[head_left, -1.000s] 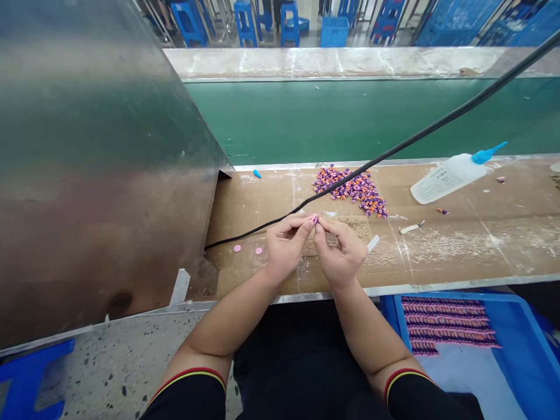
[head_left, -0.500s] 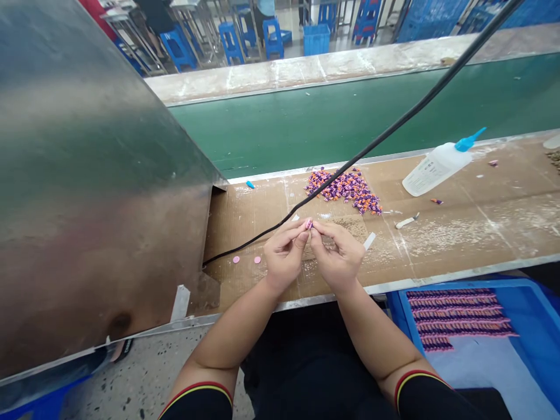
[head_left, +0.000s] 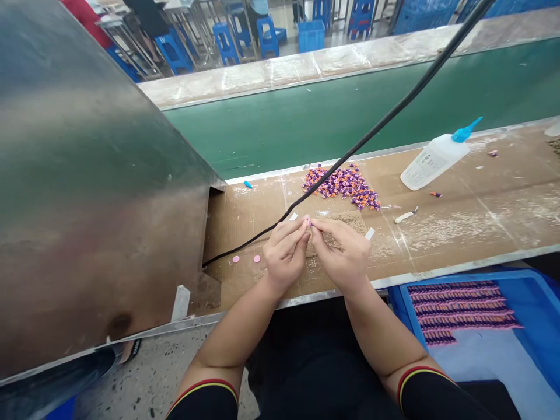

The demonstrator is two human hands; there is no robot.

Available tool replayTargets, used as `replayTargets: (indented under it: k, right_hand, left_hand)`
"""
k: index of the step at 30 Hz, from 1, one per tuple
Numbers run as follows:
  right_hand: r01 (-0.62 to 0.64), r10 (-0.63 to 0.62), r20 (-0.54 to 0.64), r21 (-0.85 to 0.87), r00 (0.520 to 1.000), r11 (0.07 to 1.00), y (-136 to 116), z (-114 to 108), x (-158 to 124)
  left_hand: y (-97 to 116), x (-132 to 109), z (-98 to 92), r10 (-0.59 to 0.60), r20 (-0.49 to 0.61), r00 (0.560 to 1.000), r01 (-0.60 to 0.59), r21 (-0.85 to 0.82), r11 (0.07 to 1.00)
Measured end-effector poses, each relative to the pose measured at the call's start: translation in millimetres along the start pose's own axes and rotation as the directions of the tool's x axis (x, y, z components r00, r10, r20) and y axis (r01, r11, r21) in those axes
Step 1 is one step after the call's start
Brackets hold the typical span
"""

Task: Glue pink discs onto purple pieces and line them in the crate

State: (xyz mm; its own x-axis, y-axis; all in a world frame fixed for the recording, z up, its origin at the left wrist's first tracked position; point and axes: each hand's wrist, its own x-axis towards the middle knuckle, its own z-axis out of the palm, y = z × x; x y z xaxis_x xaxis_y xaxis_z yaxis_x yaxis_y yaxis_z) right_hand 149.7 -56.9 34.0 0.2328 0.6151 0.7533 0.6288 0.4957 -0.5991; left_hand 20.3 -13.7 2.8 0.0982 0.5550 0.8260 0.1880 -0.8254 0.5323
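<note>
Both hands meet over the cardboard-covered bench, fingertips together. Between them is a tiny pink and purple piece, mostly hidden by the fingers. My left hand pinches it from the left side. My right hand pinches it from the right with thumb and forefinger. Just beyond the hands lies a heap of small purple, orange and pink pieces. Two flat pink discs rest on the cardboard to the left of my left hand.
A black cable crosses above the bench. A white bottle with a blue nozzle stands tilted-looking at the right. A blue tray holds rows of pink and purple pieces at lower right. A metal panel rises on the left; behind runs a green belt.
The view has shifted slightly. My hands keep their pinch on the small piece, and the right hand's fingers have turned a little around it.
</note>
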Motion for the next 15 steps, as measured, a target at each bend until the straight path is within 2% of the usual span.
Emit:
replayTargets:
  k: [5,8,11,13,15]
  right_hand:
    - [0.032,-0.033,-0.011,-0.059,0.999,0.998,1,-3,-1]
    - [0.041,-0.04,0.011,-0.079,0.999,0.996,-1,-5,1]
    - [0.025,-0.022,0.047,-0.073,0.999,0.997,-2,-8,3]
    - [0.003,0.001,0.069,-0.056,0.998,0.998,-3,-9,3]
    - [-0.016,0.02,0.087,-0.037,0.996,0.999,-4,-10,4]
  left_hand:
    - [-2,-1,0.7,0.058,0.024,0.998,-0.059,0.037,0.998]
    - [-2,-1,0.1,0.006,0.024,1.0,-0.005,-0.025,1.0]
    - [3,-1,-0.1,-0.206,0.032,0.978,0.208,-0.149,0.967]
    - [6,0,0.5,-0.405,0.044,0.913,0.402,-0.25,0.881]
    - [8,1,1.3,-0.562,0.068,0.824,0.549,-0.341,0.763]
